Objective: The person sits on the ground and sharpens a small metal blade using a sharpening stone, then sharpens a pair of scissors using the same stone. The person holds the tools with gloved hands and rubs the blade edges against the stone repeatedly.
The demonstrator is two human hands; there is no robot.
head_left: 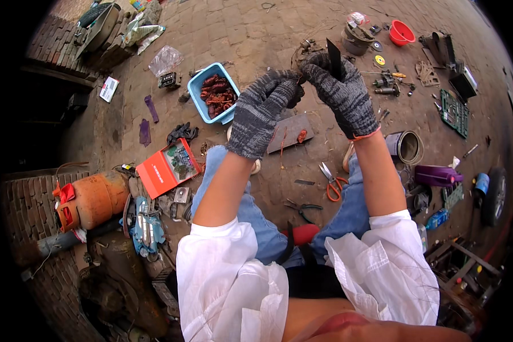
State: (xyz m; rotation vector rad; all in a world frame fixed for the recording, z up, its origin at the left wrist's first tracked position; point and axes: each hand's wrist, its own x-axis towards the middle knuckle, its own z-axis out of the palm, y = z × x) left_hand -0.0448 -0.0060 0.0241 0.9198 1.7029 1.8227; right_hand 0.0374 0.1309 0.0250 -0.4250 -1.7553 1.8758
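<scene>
Both my hands wear grey and black knitted gloves and are raised close together in front of me. My left hand [263, 111] is closed, its fingertips pinched on something small and dark that I cannot make out. My right hand [346, 98] is closed too, with a dark flat strip [333, 59] standing up out of its grip; its fingertips nearly meet the left ones. Below them a flat metal plate [286, 137] lies on the ground with a small reddish copper coil [301, 135] on it. Left of my hands stands a light-blue basin [193, 91] of copper wire coils [218, 94].
Between my legs lie orange-handled scissors [334, 189], pliers [304, 211] and a small dark strip [304, 182]. An open red box [157, 174] and an orange gas cylinder [95, 196] sit left. Rightward are a metal can [407, 146], a green tool case [454, 113] and a red bowl [402, 33].
</scene>
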